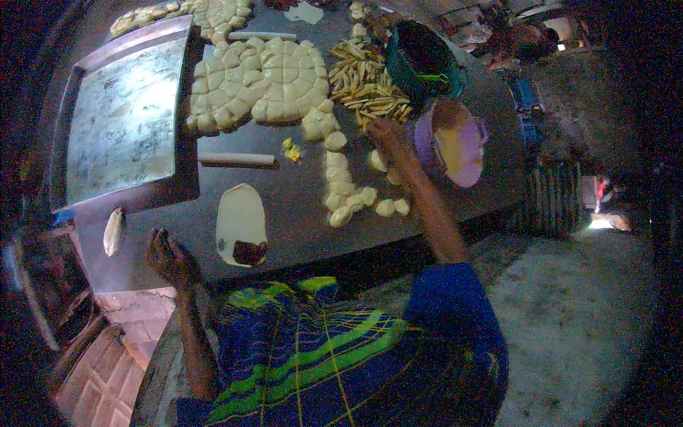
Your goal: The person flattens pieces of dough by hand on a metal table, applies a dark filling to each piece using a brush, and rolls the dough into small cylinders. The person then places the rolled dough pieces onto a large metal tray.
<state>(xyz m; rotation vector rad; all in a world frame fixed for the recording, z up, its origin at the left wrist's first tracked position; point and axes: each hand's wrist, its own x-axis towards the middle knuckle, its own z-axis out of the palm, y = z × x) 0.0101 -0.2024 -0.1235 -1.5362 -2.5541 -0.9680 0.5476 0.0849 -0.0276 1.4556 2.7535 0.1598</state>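
My right hand (389, 139) reaches across the dark table to the near edge of a pile of yellow-brown strips (373, 84); its fingertips are blurred against them. Low over the table's front edge, my left hand (171, 257) is held with loosely bent fingers and nothing visible in it. Between the hands lies a flattened oval of dough (240, 213), a dark red-brown filling (250, 252) on its near end. Left of it rests a spindle-shaped dough roll (114, 231). Dough balls (337, 171) form a line beside my right forearm.
A large metal tray (128, 114) stands at the left. Flattened scored dough rounds (288, 78) lie mid-table, with a rolling pin (237, 159) and yellow bits (291, 151) nearer. Right of the strips are a dark green basket (427, 60) and a purple tub (425, 142).
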